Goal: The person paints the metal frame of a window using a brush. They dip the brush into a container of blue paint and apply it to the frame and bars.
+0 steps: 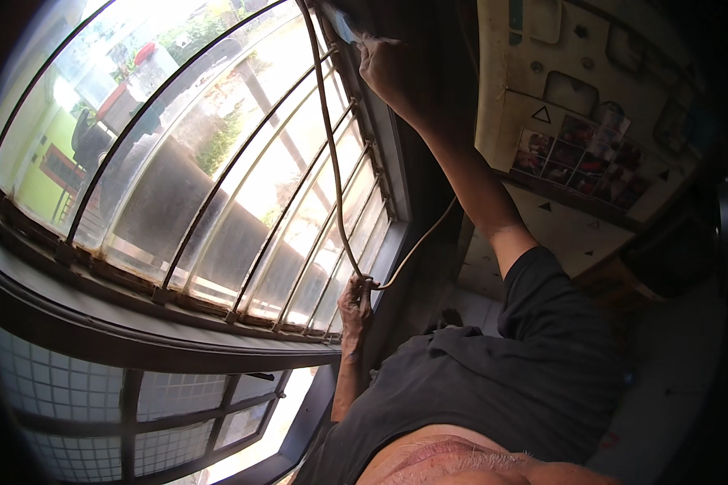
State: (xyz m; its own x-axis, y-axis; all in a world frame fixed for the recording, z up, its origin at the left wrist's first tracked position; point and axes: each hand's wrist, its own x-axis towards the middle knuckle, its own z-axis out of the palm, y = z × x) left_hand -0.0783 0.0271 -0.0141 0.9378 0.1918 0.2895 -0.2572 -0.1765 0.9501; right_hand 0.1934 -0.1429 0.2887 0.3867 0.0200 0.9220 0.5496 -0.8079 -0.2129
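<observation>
- One thin tan cord (336, 182), hanging before the black-barred glass window (162, 202), low bend within the curled left hand (356, 301)
- Pale bluish cloth-like piece (347, 28) high along the window's right edge, by the right hand (383, 65); fingers bent, exact hold unclear
- Apparently midway: cord held, not yet released; amount left unclear

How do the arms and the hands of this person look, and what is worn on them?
The person wears a dark grey, short-sleeved cloth shirt. The right sleeve is loose and leaves the forearm bare. The right hand and left hand wear no gloves. No watch shows; rings are too small to tell.
</observation>
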